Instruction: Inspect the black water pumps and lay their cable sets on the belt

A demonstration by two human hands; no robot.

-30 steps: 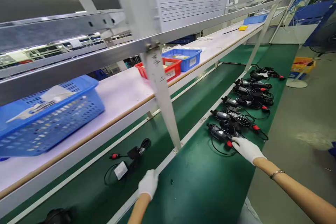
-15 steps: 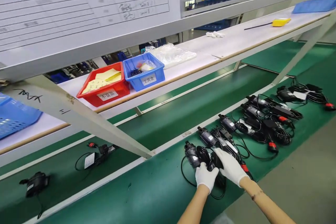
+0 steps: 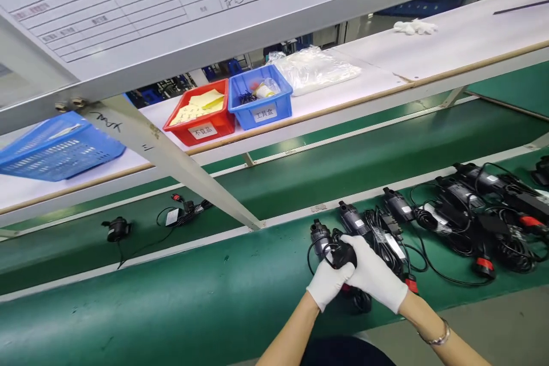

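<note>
My left hand (image 3: 326,286) and my right hand (image 3: 374,273), both in white gloves, close together around a black rounded part (image 3: 344,254). Gloved fingers cover much of it, and its exact kind is not clear. Just beyond it lies a black pump (image 3: 319,238) with a grey label band, its thin black cable looping beside my left hand. Dark cable (image 3: 361,301) shows beneath my hands. To the right of my right hand lies another pump (image 3: 354,218) with a coiled black cable (image 3: 380,231) and a red-and-black end piece (image 3: 410,283).
More pumps (image 3: 461,191) with coiled cables lie along the green bench surface (image 3: 171,303) to the right. A slanted white post (image 3: 184,166) rises at left. On the shelf stand a red bin (image 3: 201,131), a blue bin (image 3: 260,114) and a blue basket (image 3: 64,151).
My hands have drawn together, and the black rounded part now shows between them. The view has shifted, bringing more of the left shelf and blue basket into sight.
</note>
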